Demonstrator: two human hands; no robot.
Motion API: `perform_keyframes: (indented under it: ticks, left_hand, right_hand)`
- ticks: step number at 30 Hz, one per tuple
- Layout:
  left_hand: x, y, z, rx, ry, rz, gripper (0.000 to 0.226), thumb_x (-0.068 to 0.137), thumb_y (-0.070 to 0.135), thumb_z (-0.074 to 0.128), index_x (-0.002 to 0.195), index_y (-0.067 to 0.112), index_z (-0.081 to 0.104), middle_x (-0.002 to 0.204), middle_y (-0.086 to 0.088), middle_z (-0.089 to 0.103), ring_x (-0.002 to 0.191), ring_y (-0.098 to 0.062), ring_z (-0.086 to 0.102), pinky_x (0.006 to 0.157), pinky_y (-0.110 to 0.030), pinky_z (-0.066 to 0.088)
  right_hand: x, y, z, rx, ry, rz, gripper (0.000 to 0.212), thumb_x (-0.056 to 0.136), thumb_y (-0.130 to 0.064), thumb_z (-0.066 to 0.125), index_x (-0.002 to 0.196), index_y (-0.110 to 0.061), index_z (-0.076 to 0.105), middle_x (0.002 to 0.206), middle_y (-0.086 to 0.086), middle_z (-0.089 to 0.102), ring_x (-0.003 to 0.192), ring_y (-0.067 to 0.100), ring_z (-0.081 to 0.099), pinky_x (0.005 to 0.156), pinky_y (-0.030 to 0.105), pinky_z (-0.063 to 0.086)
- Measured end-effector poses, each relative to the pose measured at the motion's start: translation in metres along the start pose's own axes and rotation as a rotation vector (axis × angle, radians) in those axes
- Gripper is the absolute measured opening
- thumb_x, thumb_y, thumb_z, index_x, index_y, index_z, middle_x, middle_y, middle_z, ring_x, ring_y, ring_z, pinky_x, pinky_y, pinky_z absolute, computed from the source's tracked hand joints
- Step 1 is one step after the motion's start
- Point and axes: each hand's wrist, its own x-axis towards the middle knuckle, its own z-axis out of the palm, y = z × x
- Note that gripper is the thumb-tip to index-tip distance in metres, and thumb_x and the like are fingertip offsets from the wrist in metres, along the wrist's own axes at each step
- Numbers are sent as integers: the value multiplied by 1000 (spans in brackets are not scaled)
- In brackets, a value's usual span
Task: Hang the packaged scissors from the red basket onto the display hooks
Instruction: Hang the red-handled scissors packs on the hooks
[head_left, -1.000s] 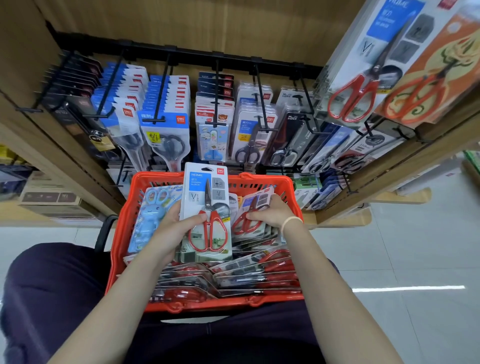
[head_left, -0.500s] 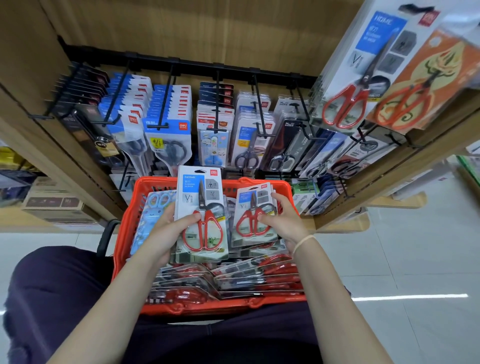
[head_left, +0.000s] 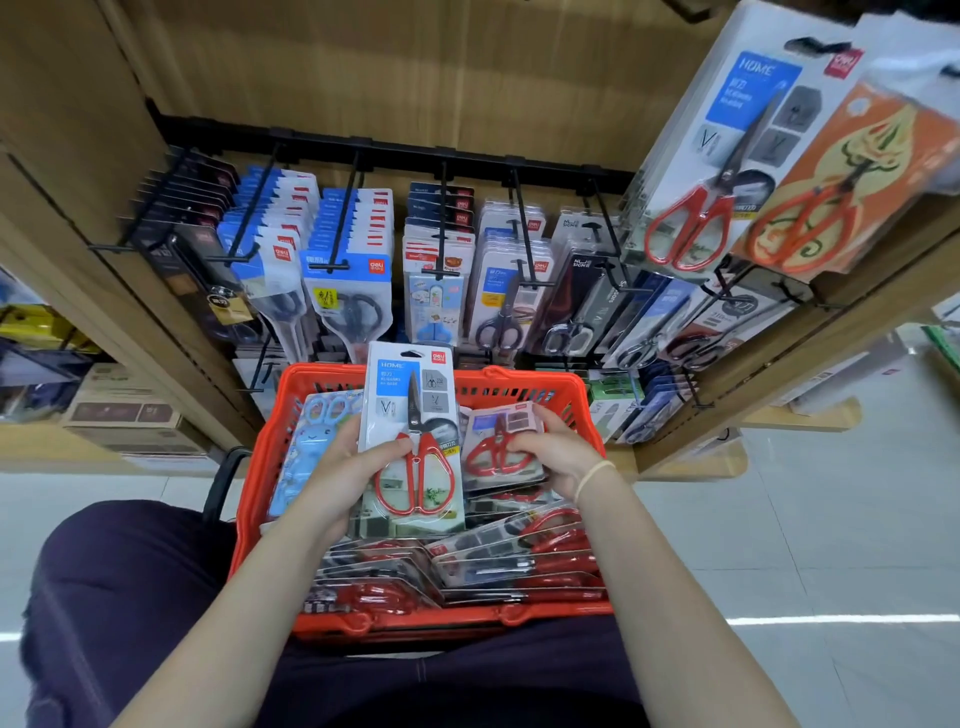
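The red basket (head_left: 524, 387) rests on the person's lap, full of flat packaged scissors with red handles. One tall pack (head_left: 413, 441) stands upright above the pile; a smaller pack (head_left: 501, 447) tilts just right of it. The black display hooks (head_left: 441, 228) beyond the basket carry rows of packs.

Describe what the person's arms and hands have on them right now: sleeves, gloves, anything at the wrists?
Both forearms are bare, with no sleeves in view and no gloves. The left hand shows no jewellery. The right hand has a thin pale yellowish band round its wrist. No rings are visible.
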Motion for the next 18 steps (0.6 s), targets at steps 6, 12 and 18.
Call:
perform_keyframes:
  ticks: [6,12,18]
  left_hand:
    - [0,-2,-5,9,20,-7,50,91,16,75,134,33,58,114,-1,78,103,-26,75,95,-52,57]
    - [1,2,-12,-14,26,-20,48,92,16,73,136,31,58,114,-3,78,101,-26,76,86,-45,60]
    - [4,1,-17,5,59,-55,50,91,17,75,136,29,58,115,-4,77,103,-29,75,96,-56,57]
  right_hand:
    - [12,1,13,-86,-44,-28,78,77,-3,74,144,-34,49,131,8,60,128,27,54,114,41,39]
    - [-6,12,-15,125,-143,-65,64,78,5,70,119,-44,70,138,11,58,116,31,65,95,47,55]
    - [-19,18,-24,155,-194,-221,76,87,16,60,139,-38,54,142,4,55,112,27,68,100,45,54]
